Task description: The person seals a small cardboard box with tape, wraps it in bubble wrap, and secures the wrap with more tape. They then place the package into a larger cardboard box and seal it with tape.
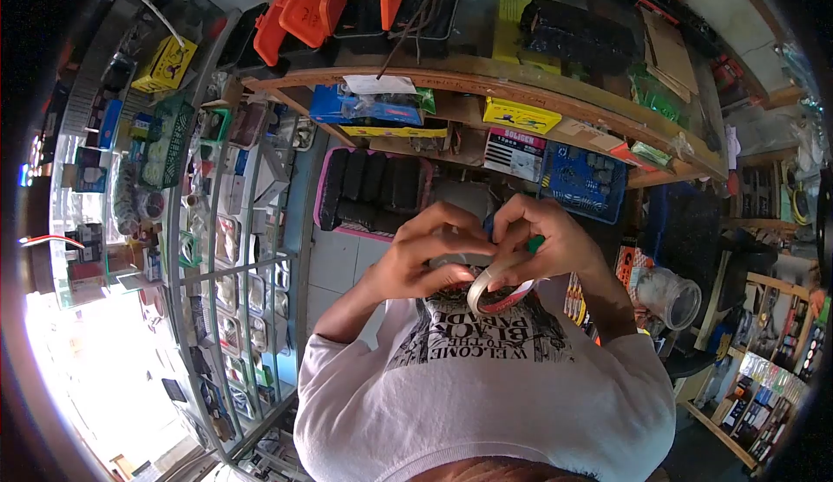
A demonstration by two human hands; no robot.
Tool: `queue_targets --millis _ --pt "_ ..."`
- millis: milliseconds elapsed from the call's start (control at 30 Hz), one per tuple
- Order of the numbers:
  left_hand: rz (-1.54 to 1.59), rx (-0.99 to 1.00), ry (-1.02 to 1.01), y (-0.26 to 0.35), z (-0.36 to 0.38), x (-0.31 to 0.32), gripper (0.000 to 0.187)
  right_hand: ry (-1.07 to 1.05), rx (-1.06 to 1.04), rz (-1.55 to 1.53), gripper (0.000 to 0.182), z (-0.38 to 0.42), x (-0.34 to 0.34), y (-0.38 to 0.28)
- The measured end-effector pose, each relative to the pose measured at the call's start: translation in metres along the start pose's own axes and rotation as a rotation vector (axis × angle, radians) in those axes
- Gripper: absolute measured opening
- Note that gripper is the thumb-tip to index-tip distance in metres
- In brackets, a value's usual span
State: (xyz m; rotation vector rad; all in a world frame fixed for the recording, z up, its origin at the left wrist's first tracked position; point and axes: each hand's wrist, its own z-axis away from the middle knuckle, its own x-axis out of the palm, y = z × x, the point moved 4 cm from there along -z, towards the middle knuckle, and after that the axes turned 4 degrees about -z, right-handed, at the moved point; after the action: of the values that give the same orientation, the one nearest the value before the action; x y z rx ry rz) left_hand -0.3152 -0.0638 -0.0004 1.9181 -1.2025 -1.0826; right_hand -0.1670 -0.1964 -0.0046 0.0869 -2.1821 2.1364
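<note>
Tape roll (pixel 477 297) in right hand (pixel 545 241), left hand (pixel 434 252) close by, white shirt (pixel 477 404) behind

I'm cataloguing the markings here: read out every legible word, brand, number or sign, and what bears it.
"WELCOME TO THE BLACK PARADE", upside down on the white shirt.
"SOLIGEN", on the pink-topped box.
Too small or blurred: print on the yellow box, the tape roll and other packaging.

Shop with stocked glass shelves (pixel 239 278)
</note>
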Motion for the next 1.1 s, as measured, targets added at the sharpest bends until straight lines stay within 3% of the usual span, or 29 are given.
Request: queue_targets --millis 100,333,433,633,900,1000,1100 --pt "0.037 -0.039 -0.098 -0.004 -0.002 0.007 0.017 -0.008 -0.091 0.015 0.055 -0.004 0.001 0.000" --pt "0.152 -0.089 -0.079 -0.013 -0.002 0.012 0.012 -0.033 -0.006 0.013 0.056 -0.005 -0.003 0.003" --pt "0.021 0.070 -0.027 -0.011 -0.002 0.014 0.017 -0.034 0.027 -0.005 0.056 -0.006 -0.005 0.006" --pt "-0.213 0.092 0.079 -0.006 -0.002 0.015 0.030 -0.010 0.031 -0.023 0.053 -0.005 -0.007 0.019" --pt "-0.028 -0.064 0.156 0.011 -0.002 -0.003 0.040 -0.041 -0.049 -0.128 0.039 -0.012 -0.009 0.062" --pt "-0.104 -0.154 0.193 0.008 0.004 -0.004 0.034 0.199 -0.075 -0.187 0.032 -0.012 0.009 0.098" --pt "-0.177 -0.265 0.177 -0.004 0.013 0.000 0.027 0.228 -0.095 -0.102 0.039 -0.006 0.026 0.124"
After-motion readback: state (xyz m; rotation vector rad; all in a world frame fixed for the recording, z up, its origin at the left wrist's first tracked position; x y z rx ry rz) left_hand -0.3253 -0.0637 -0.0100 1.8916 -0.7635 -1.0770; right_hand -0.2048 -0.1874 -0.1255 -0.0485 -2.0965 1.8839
